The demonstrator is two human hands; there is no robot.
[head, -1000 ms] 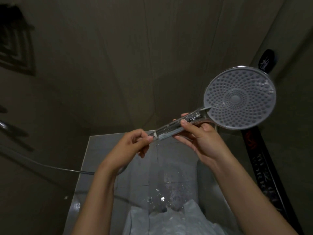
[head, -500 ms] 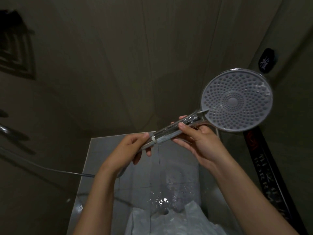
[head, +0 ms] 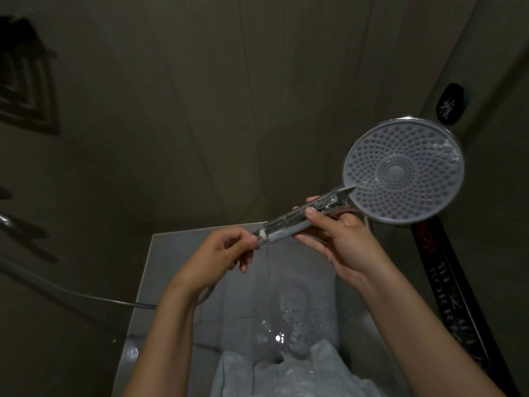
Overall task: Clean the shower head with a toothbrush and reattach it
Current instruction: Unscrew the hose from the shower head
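Little had been shifted since half a second before: the shower head (head: 403, 171) was held in nearly the same place, up at the right, its nozzle face turned toward the camera. Its handle (head: 289, 224) was gripped by the right hand (head: 340, 239), thumb on top and fingers curled beneath. At the handle's lower tip, just beside a white ring (head: 262, 235), the end of the hose (head: 71, 290) was pinched between thumb and fingers of the left hand (head: 217, 250). Whether hose and handle were joined could not be told. Below the hands a wet grey ledge (head: 183, 253) and a white bag (head: 286, 376) were seen.
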